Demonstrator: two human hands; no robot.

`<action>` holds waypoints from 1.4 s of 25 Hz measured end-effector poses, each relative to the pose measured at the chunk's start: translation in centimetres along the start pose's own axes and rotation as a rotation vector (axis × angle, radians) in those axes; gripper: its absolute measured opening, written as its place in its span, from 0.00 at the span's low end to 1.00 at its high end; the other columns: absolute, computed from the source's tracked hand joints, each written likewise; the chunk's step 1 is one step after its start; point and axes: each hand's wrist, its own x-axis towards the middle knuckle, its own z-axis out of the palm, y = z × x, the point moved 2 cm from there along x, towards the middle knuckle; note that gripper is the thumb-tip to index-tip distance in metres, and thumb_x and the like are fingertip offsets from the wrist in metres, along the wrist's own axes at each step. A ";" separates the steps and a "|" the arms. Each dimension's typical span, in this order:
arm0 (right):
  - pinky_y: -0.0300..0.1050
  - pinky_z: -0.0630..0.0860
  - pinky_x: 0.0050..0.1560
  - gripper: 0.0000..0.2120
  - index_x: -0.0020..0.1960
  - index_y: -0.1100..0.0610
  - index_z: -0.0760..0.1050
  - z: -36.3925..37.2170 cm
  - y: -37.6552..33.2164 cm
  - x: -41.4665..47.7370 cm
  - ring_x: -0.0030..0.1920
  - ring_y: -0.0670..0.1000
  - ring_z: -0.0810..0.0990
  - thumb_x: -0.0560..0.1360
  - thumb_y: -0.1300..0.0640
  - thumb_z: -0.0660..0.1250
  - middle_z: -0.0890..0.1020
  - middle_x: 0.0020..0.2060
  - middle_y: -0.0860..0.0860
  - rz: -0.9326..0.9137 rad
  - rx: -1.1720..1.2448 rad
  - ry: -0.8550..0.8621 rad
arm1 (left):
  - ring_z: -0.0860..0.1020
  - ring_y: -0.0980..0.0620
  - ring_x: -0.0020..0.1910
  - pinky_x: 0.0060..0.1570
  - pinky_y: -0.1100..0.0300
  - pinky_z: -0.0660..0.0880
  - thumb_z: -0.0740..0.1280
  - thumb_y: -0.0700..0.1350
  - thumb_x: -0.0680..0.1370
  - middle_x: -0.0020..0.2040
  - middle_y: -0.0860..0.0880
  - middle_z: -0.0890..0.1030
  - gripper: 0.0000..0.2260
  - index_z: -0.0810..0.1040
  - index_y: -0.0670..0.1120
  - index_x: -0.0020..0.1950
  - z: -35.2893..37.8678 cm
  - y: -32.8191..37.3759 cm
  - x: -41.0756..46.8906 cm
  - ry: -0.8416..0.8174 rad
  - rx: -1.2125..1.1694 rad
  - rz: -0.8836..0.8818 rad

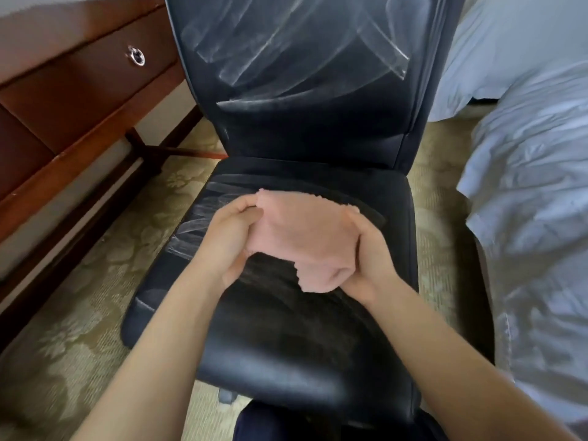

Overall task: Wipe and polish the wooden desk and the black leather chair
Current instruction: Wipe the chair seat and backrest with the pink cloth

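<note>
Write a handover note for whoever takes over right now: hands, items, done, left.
Left hand: pinches the left edge of the pink fabric cloth.
Right hand: grips its right side.
Cloth is held spread over the seat of the black leather chair; contact unclear.
Brown wooden desk stands left of the chair, white bedding right.
Done: wipe streaks show on the backrest and the seat's left part.
Left: probably the rest of the seat and buffing the streaks; desk top is out of view, so check it.
</note>
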 end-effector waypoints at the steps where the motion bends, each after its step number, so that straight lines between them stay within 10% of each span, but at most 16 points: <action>1: 0.52 0.77 0.56 0.21 0.64 0.57 0.75 -0.5 0.6 0.3 0.60 0.56 0.79 0.73 0.53 0.65 0.81 0.59 0.55 -0.006 0.039 -0.039 | 0.81 0.51 0.47 0.45 0.55 0.78 0.55 0.37 0.82 0.46 0.49 0.84 0.14 0.80 0.43 0.55 0.2 -0.9 0.4 -0.001 -0.015 0.004; 6: 0.41 0.79 0.32 0.23 0.68 0.62 0.71 -2.9 -0.3 -0.3 0.49 0.53 0.80 0.76 0.54 0.64 0.79 0.54 0.56 -0.091 0.170 -0.102 | 0.82 0.54 0.45 0.40 0.60 0.78 0.56 0.38 0.82 0.44 0.51 0.85 0.14 0.81 0.46 0.53 2.3 -3.7 1.0 -0.051 -0.075 0.096; 16: 0.48 0.81 0.40 0.03 0.49 0.59 0.72 -6.7 -1.6 -4.2 0.50 0.53 0.82 0.76 0.61 0.65 0.81 0.50 0.56 -0.483 -0.315 0.069 | 0.81 0.55 0.41 0.35 0.63 0.78 0.55 0.38 0.83 0.42 0.50 0.83 0.12 0.78 0.44 0.55 5.9 -1.6 -0.1 -0.114 -0.084 0.200; 24: 0.33 0.66 0.31 0.09 0.38 0.51 0.76 -9.9 -4.0 -6.3 0.32 0.45 0.71 0.67 0.59 0.76 0.75 0.31 0.44 -1.230 -1.239 0.580 | 0.79 0.60 0.42 0.41 0.62 0.73 0.55 0.39 0.83 0.41 0.57 0.82 0.22 0.81 0.57 0.38 8.6 -0.3 -2.6 -0.100 0.200 0.419; 28: 0.41 0.63 0.40 0.05 0.35 0.55 0.77 -10.3 -4.0 -7.4 0.38 0.48 0.67 0.69 0.61 0.68 0.73 0.29 0.45 -1.710 -1.450 0.371 | 0.79 0.59 0.41 0.37 0.62 0.75 0.56 0.36 0.81 0.39 0.56 0.82 0.24 0.81 0.55 0.34 8.8 -0.3 -3.6 -0.068 0.169 0.491; 35: 0.32 0.70 0.39 0.12 0.48 0.50 0.74 -9.5 -3.9 -7.8 0.35 0.41 0.75 0.69 0.45 0.67 0.78 0.33 0.45 -0.757 -0.855 -0.109 | 0.73 0.49 0.45 0.42 0.52 0.69 0.53 0.29 0.73 0.43 0.42 0.74 0.16 0.71 0.46 0.32 8.3 -0.8 -4.1 -0.161 0.135 0.510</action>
